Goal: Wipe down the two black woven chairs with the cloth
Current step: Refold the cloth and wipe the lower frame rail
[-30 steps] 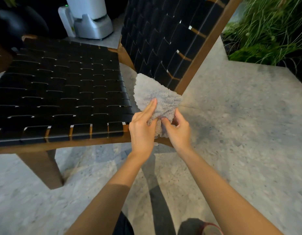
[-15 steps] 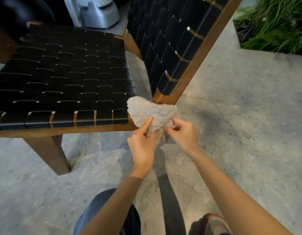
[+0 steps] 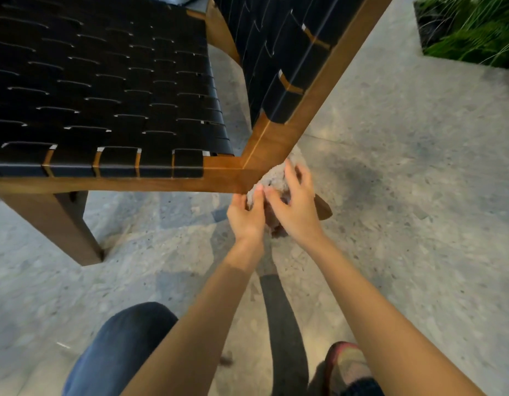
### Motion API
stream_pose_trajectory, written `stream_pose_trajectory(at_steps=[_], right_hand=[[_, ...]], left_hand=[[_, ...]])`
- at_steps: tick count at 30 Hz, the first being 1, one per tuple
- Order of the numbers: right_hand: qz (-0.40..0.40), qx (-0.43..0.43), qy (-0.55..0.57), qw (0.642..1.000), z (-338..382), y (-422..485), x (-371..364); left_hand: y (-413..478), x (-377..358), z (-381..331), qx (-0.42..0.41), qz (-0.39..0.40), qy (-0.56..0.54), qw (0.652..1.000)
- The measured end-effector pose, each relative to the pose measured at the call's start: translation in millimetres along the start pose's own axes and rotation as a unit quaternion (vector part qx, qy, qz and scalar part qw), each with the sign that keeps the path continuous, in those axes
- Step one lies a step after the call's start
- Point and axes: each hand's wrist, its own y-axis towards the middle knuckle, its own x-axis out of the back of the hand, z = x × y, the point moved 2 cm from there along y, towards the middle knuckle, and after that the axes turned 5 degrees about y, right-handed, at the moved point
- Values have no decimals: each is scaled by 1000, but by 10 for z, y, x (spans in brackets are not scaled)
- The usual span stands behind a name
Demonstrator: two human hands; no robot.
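Observation:
A black woven chair seat (image 3: 104, 95) with a wooden frame fills the upper left. Its woven backrest (image 3: 279, 55) rises at the top centre, with a wooden side rail (image 3: 313, 101) running down to the seat corner. A fluffy grey cloth (image 3: 276, 180) is bunched just below that corner. My left hand (image 3: 246, 217) pinches the cloth's near edge. My right hand (image 3: 297, 210) grips the cloth from the right, its fingers curled over it. Much of the cloth is hidden behind both hands.
A wooden chair leg (image 3: 56, 224) stands at the left on the speckled grey floor (image 3: 404, 195). A dark planter with green grass (image 3: 473, 32) sits at the top right. My knee (image 3: 119, 347) and shoe (image 3: 347, 367) show at the bottom.
Both hands have carried the cloth down from the backrest's lower edge to just below the seat's wooden corner. The view has moved closer and lower.

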Motion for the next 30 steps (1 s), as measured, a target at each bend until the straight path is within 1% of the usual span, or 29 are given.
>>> stream_pose_trajectory(at_steps=[2, 4, 6, 9, 12, 15, 18, 21, 24, 27, 30], right_hand=[[14, 3, 8, 1000, -70, 64, 27], [18, 22, 15, 999, -170, 127, 97], [46, 25, 35, 998, -303, 170, 183], [100, -36, 47, 993, -601, 189, 304], [102, -99, 20, 990, -935, 184, 409], [115, -128, 24, 985, -1227, 195, 484], [136, -152, 35, 978, -1468, 208, 538], [116, -193, 35, 974, -1564, 211, 540], [72, -218, 21, 973, -1517, 200, 515], [43, -194, 15, 980, -1274, 200, 484], [11, -158, 13, 987, -895, 177, 425]], left_hand=[[85, -104, 47, -10, -2, 1, 1000], [113, -244, 134, 2, 8, -12, 1000], [128, -413, 230, 16, 15, -29, 999], [171, -717, 419, 48, 24, -41, 998], [241, -1029, 653, 100, 35, -36, 994], [315, -1282, 820, 162, 73, -61, 982], [385, -1460, 920, 186, 120, -66, 973], [392, -1495, 963, 201, 149, -106, 962], [360, -1406, 957, 225, 145, -118, 956], [286, -1243, 821, 254, 125, -149, 947], [189, -975, 624, 249, 103, -211, 940]])
